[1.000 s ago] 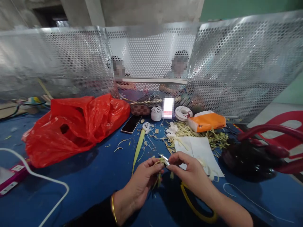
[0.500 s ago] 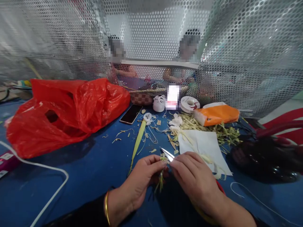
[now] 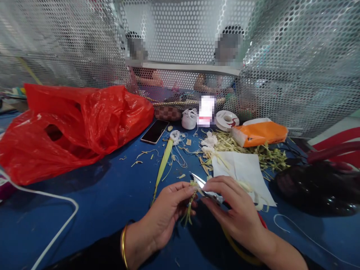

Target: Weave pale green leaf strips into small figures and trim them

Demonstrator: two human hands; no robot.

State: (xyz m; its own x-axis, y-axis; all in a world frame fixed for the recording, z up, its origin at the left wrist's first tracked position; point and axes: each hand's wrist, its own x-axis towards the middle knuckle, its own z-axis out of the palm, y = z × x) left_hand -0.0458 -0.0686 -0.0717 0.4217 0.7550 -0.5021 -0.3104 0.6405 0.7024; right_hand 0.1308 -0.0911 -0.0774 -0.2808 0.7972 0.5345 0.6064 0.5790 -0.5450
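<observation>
My left hand pinches a small bundle of pale green plant strips between thumb and fingers, its loose ends hanging down. Scissors are in my right hand, their silver blades pointing up and left just beside the top of the bundle. The pivot shows below my right fingers, and red and yellow handle parts peek out beneath that hand. Whether the blades touch the strips I cannot tell. Beyond my left hand, a long folded green leaf strip lies on the blue table.
A red plastic bag, a dark phone and a lit screen lie ahead. White paper, plant scraps, a ribbon spool and an orange packet are right of centre. Two people sit behind the perforated sheet.
My right fingers have lifted and spread a little, so more of the scissors shows around the pivot. The bundle's hanging ends have shifted slightly left, and the view has tilted a little.
</observation>
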